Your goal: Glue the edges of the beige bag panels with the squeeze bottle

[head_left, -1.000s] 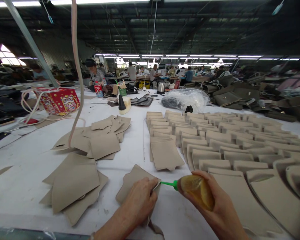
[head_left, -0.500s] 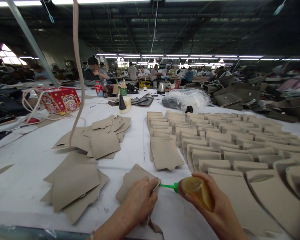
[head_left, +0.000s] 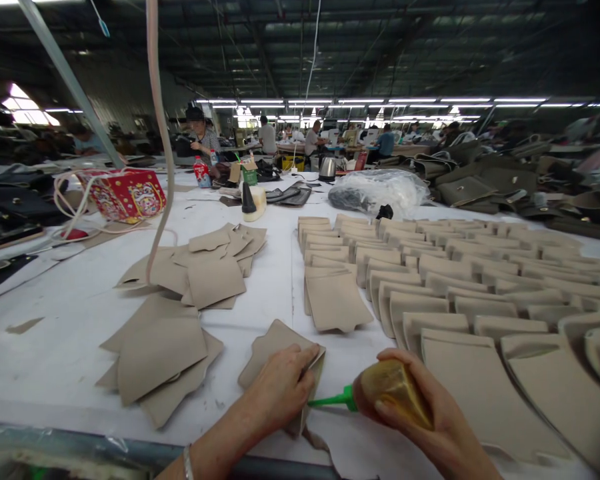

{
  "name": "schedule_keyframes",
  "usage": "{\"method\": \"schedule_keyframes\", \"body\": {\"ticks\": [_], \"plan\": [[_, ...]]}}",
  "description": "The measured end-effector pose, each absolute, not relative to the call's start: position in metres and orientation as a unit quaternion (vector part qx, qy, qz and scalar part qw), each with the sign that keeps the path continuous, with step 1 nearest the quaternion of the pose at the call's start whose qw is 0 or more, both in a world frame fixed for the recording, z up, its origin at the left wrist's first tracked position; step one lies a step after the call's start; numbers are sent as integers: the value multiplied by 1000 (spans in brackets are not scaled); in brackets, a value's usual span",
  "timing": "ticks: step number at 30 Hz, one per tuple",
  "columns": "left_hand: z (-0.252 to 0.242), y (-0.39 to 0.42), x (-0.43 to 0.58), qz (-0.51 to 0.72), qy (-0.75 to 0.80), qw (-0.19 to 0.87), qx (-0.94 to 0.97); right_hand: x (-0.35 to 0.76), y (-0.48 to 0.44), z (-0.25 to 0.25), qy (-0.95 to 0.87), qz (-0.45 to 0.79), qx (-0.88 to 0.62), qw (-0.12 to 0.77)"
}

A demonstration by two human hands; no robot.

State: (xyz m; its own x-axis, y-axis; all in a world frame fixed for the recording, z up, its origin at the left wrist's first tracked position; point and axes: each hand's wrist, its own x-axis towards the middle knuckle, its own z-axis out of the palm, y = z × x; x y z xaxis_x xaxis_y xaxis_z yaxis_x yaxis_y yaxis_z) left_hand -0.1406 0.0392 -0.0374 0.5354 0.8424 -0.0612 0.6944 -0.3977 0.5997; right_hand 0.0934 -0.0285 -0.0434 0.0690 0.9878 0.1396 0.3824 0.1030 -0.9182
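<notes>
My right hand (head_left: 433, 403) is wrapped round a squeeze bottle (head_left: 393, 390) of amber liquid with a long green nozzle. The nozzle tip touches or nearly touches the edge of a beige leather-like piece (head_left: 270, 347) on the table. With its fingers closed on that piece, my left hand (head_left: 283, 387) holds the right-hand edge lifted and parted. Part of the piece lies hidden under my fingers. Left of it is a loose pile of similar beige pieces (head_left: 163, 357).
Rows of folded beige pieces (head_left: 433, 303) cover the right of the white table (head_left: 260, 440). A hanging tube (head_left: 160, 133) comes down at left, near a red patterned bag (head_left: 130, 193). Clear plastic wrap (head_left: 380, 190) lies at the back. People sit farther off.
The bottle's nozzle has moved down along the edge of the beige piece, toward me. My left hand keeps its hold there. The view has shifted slightly.
</notes>
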Motion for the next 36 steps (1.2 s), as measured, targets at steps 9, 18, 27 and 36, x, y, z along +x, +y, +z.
{"method": "schedule_keyframes", "body": {"ticks": [9,18,27,36], "plan": [[-41,39,-144,142,455,307,824,88,-37,-41,-588,365,-577,435],[-43,36,-145,152,453,313,821,86,-45,-44,-581,357,-591,432],[-46,38,-146,163,453,313,819,81,-49,-44,-582,363,-582,437],[-43,37,-146,149,458,310,820,82,-49,-50,-594,357,-575,436]]}}
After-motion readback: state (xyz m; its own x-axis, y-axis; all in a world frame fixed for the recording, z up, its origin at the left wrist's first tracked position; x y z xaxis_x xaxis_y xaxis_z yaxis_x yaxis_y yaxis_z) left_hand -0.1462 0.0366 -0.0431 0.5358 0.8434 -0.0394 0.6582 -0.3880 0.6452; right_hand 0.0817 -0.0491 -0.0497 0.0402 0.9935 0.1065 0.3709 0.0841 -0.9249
